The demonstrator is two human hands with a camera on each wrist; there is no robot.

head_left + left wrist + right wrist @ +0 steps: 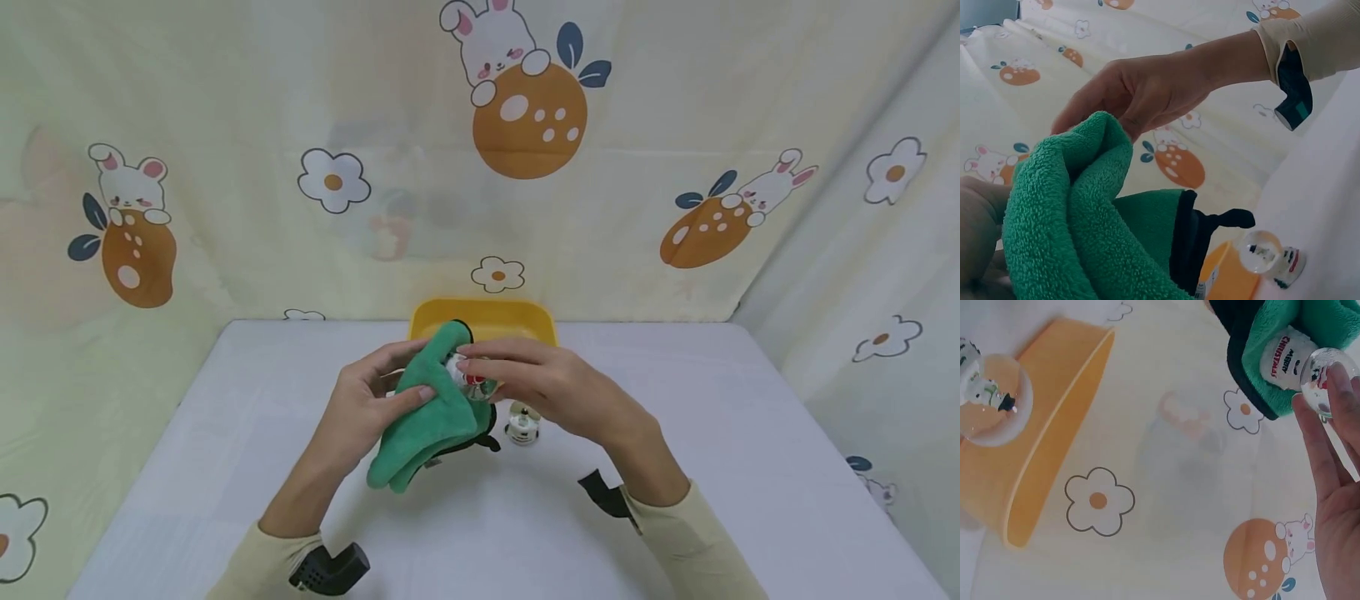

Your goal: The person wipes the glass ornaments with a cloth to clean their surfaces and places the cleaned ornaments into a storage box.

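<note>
In the head view my left hand (358,408) grips a green towel (427,421) with dark edging and a dark hanging loop. Nestled in the towel's fold is a small snow globe, its white base (1286,359) lettered "MERRY CHRISTMAS" in the right wrist view. My right hand (551,382) holds this globe by its clear glass ball, fingers spread along the glass. The towel hides the globe in the left wrist view, where the right hand shows behind the green folds. A second snow globe (522,423) with a snowman inside stands on the table, just below the right hand.
Behind the hands, at the table's back edge, sits a yellow plastic bin (491,310). The white table (637,367) meets a curtain (247,100) printed with rabbits, fruit and flowers. Dark straps with camera mounts (330,569) sit at both cuffs.
</note>
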